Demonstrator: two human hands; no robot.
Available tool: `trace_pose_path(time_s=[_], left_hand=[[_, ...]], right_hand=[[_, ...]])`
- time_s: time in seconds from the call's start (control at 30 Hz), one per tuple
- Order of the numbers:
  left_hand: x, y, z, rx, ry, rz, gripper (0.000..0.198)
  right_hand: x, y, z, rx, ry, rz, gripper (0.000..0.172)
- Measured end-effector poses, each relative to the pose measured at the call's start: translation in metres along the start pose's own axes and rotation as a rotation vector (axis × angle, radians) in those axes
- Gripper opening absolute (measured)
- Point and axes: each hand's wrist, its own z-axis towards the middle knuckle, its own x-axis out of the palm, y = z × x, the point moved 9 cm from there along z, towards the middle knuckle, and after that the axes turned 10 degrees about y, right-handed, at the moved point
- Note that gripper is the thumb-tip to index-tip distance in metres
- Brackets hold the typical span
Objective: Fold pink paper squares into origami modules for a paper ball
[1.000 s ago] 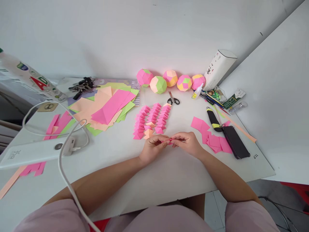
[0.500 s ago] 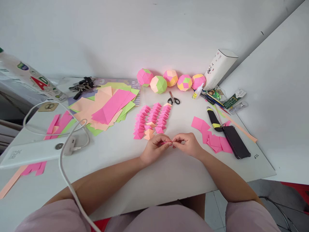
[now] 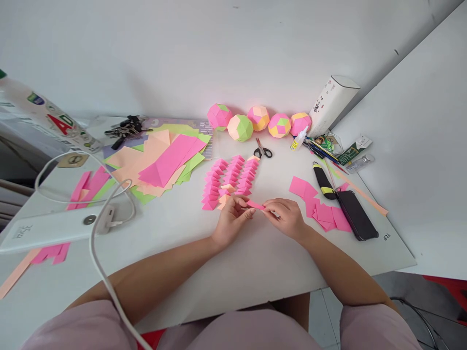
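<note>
My left hand (image 3: 229, 219) and my right hand (image 3: 285, 216) meet over the white table (image 3: 255, 262), both pinching a small folded pink paper piece (image 3: 256, 205) between their fingertips. Just beyond them lie rows of folded pink paper units (image 3: 229, 179) with a few peach ones among them. Flat pink paper squares (image 3: 321, 206) lie to the right of my right hand.
Several coloured paper balls (image 3: 260, 120) line the wall, with scissors (image 3: 262, 149) and a glue bottle (image 3: 298, 138) near them. A stack of coloured sheets (image 3: 160, 158), keys (image 3: 126, 129), a white power bank (image 3: 47, 227) with cable, a black phone (image 3: 355, 214), a cutter (image 3: 323, 181) and pens surround the hands.
Both hands have shifted slightly away from me, toward the folded units. The pink piece, seen edge-on before, now lies flatter between the fingertips.
</note>
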Motion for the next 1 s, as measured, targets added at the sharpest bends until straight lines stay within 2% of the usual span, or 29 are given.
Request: trace_pose_path(time_s=[0.07, 0.13, 0.2, 0.27, 0.4, 0.7, 1.0], left_hand=[[0.001, -0.002, 0.0, -0.007, 0.014, 0.017, 0.027], [0.009, -0.003, 0.0, -0.039, 0.108, 0.074, 0.028], [0.017, -0.002, 0.0, -0.074, 0.206, 0.13, 0.032], [0.019, 0.001, -0.001, -0.108, 0.245, 0.164, 0.034], [0.015, 0.007, -0.001, -0.152, 0.21, 0.151, 0.037], [0.014, 0.011, -0.001, -0.145, 0.219, 0.083, 0.036], [0.014, 0.009, 0.0, -0.144, 0.211, 0.088, 0.037]], right_hand=[[-0.004, 0.003, -0.002, -0.043, -0.049, -0.065, 0.015], [-0.006, 0.007, -0.002, -0.079, -0.068, -0.119, 0.016], [-0.005, 0.014, -0.002, -0.136, -0.056, -0.159, 0.017], [-0.002, 0.022, -0.002, -0.2, -0.03, -0.173, 0.017], [0.003, 0.026, -0.001, -0.236, 0.029, -0.104, 0.011], [0.002, 0.001, 0.002, -0.057, 0.044, 0.238, 0.011], [-0.005, 0.001, 0.005, -0.023, 0.006, 0.294, 0.007]])
